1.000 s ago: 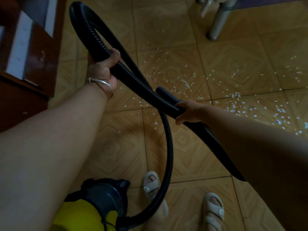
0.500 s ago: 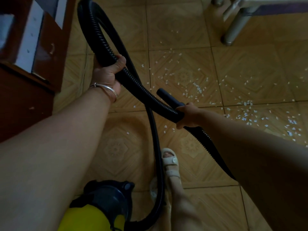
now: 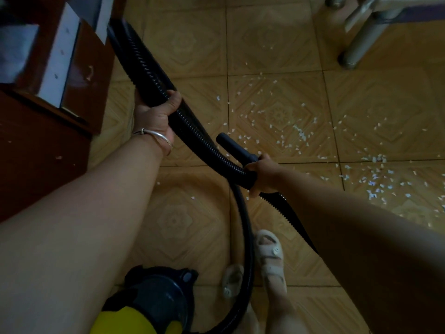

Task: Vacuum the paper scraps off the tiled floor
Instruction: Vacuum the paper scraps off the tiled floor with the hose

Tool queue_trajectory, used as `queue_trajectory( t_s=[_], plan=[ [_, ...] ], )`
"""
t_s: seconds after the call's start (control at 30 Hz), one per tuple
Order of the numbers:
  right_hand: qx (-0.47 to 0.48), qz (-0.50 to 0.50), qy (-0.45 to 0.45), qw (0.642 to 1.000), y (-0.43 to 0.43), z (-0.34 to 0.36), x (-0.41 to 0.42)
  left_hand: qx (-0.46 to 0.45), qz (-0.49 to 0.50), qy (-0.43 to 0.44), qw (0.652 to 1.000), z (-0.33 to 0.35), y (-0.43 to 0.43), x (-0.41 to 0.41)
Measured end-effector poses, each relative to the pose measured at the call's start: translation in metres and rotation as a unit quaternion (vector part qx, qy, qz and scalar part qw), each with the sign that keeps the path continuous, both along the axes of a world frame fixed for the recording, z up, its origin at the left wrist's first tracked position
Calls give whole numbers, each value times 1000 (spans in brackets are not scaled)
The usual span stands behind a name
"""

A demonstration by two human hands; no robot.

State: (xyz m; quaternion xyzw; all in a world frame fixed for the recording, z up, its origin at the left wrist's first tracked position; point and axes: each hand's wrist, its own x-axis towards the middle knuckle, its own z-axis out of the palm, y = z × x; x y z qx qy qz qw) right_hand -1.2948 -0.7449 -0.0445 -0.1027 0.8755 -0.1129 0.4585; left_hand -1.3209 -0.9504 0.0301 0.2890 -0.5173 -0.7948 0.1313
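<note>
A black ribbed vacuum hose (image 3: 192, 131) loops up past the cabinet and back down to the yellow and black vacuum body (image 3: 149, 307) at the bottom. My left hand (image 3: 156, 114) grips the hose partway along the loop. My right hand (image 3: 262, 172) grips the hose just behind its smooth black nozzle (image 3: 234, 148), which points up and left above the floor. White paper scraps (image 3: 301, 133) lie scattered over the tan patterned tiles, thickest to the right of the nozzle.
A dark wooden cabinet (image 3: 48, 131) stands at the left, close to the hose loop. Metal furniture legs (image 3: 356, 47) stand at the top right. My sandalled feet (image 3: 269, 256) stand beside the hose near the vacuum body.
The view has shifted, so cabinet and scraps sit lower in the frame. One foot has stepped forward. Both hands keep their grip on the hose.
</note>
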Motion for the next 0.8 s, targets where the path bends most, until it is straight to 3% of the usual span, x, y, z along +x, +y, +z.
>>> queue_trajectory(
  t_s=[0.23,0.47,0.8],
  plan=[
    [46,28,-16,998,31,-7,-21,-53,-33,-33,998,-19,37,-18],
    [79,61,49,994,46,6,-51,-100,-43,-40,993,-12,59,-30],
    [116,123,113,979,28,16,-66,-81,27,-90,992,-14,49,4]
  ],
)
